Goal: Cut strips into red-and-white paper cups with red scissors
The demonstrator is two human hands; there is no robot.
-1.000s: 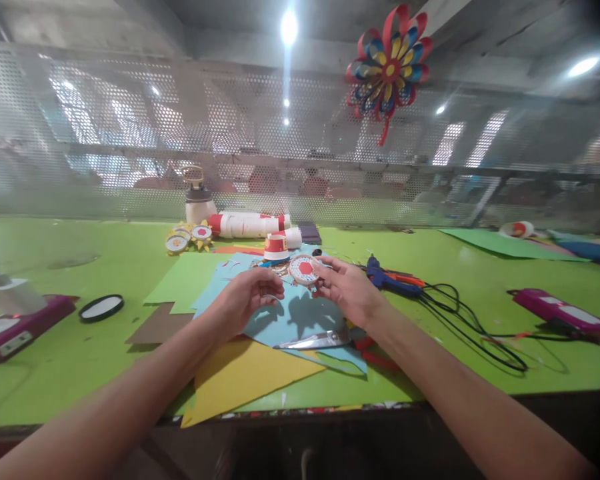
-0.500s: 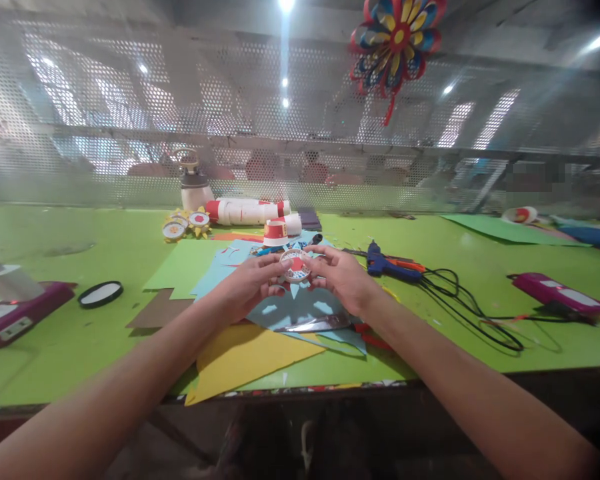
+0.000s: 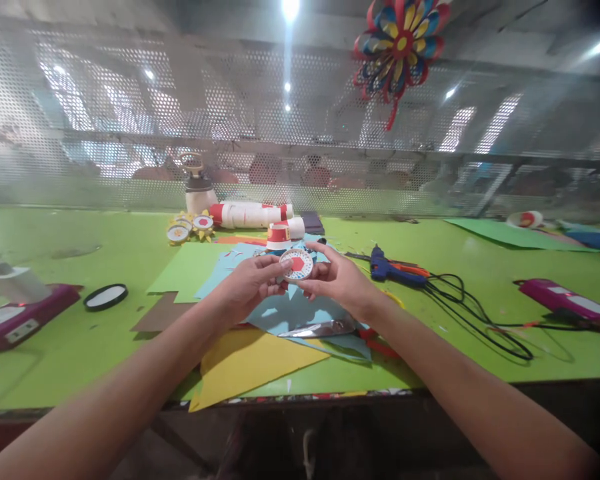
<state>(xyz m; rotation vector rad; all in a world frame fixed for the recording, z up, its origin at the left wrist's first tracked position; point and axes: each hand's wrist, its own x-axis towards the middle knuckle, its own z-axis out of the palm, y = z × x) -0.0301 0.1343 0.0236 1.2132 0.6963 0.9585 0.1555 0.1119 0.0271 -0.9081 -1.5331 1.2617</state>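
Above the middle of the worktable I hold a round paper-cup base point(image 3: 298, 265) with a white rim, a speckled face and a red hexagon at its centre. A light-blue paper point shows beneath it. My left hand point(image 3: 247, 283) pinches its left edge, thumb on the face. Curled round the right edge is my right hand point(image 3: 344, 280), index finger near the top and thumb near the lower edge. Light-blue paper point(image 3: 300, 313) with cut edges lies below, with scissors point(image 3: 320, 329) on it. A red-and-white paper cup point(image 3: 279, 237) stands upside down just behind.
Yellow paper point(image 3: 255, 367) reaches the front table edge. A blue glue gun point(image 3: 393, 268) and its coiled cable point(image 3: 460, 300) lie right. Purple power strips point(image 3: 560, 297) sit at both sides. Behind are stacked cups point(image 3: 253, 215), yellow-petalled discs point(image 3: 179, 232) and a spray bottle point(image 3: 200, 195).
The cup base has turned its face more toward me, and its blue points show less. My right thumb has shifted from the face to the lower edge. The view has shifted slightly.
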